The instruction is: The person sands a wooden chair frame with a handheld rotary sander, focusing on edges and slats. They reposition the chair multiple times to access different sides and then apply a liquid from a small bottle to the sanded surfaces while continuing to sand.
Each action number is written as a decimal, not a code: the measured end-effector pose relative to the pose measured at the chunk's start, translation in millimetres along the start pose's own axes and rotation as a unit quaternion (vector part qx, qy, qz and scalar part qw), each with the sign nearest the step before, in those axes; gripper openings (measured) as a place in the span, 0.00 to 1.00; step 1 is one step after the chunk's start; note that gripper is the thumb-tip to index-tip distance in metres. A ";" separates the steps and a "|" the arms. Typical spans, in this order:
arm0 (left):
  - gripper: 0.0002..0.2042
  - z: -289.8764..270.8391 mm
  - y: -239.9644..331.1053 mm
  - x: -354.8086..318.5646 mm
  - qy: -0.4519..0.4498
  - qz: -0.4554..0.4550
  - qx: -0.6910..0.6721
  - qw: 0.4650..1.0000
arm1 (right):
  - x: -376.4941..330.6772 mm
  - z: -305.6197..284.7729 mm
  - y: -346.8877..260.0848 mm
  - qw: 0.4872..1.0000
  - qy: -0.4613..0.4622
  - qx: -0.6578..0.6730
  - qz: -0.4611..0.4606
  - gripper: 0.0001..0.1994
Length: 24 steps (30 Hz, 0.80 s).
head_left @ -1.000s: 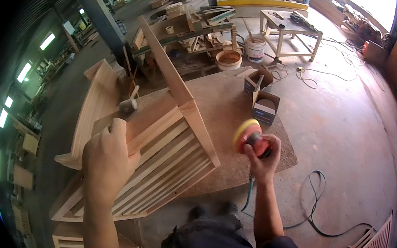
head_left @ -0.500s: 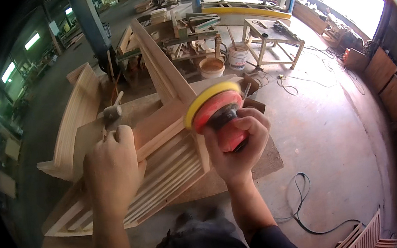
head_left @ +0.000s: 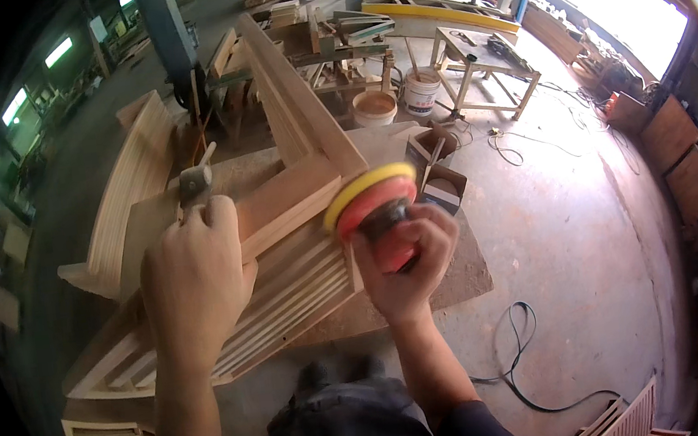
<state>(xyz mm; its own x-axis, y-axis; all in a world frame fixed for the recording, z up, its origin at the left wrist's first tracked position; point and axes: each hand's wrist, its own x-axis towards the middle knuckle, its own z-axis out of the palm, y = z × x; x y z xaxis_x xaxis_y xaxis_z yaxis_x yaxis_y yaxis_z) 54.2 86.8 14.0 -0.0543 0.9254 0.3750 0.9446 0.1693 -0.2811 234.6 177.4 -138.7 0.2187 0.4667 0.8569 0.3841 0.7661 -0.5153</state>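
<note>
My right hand [head_left: 415, 264] is wrapped around a red orbital sander [head_left: 375, 208] with a yellow pad. The pad is tilted up on edge, close to the end of a light wooden frame [head_left: 293, 209]; whether it touches the wood I cannot tell. My left hand [head_left: 197, 289] is closed over the left part of this frame, its fingertips partly hidden. Below the frame's rail run several parallel slats [head_left: 289, 297]. A grey-headed mallet [head_left: 195, 181] with a pale handle lies just beyond my left hand.
The frame rests on a worktop [head_left: 465, 265]. Open cartons [head_left: 445, 182] stand right of the sander. Stacked curved wood pieces [head_left: 137, 185] are at left. Two buckets [head_left: 374, 109] and a small table [head_left: 485, 59] stand farther off. A dark hose [head_left: 514, 371] loops across the floor.
My right hand has brought the sander slightly down and left, nearer the frame's end. More of the cartons shows now. My left hand keeps its hold on the frame.
</note>
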 end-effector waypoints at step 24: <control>0.44 -15.6 -153.0 -165.6 0.016 -0.001 -0.101 0.995 | 162.8 -51.9 -95.8 0.918 -0.395 -0.035 -0.022 0.27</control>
<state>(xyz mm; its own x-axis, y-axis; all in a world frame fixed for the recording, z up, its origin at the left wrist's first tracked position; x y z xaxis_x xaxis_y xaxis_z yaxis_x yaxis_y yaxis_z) -76.2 -97.6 8.7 -0.0491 0.9133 0.4043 0.9904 0.0970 -0.0986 280.1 157.1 50.8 -0.5072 0.6317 0.5862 0.4389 0.7747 -0.4551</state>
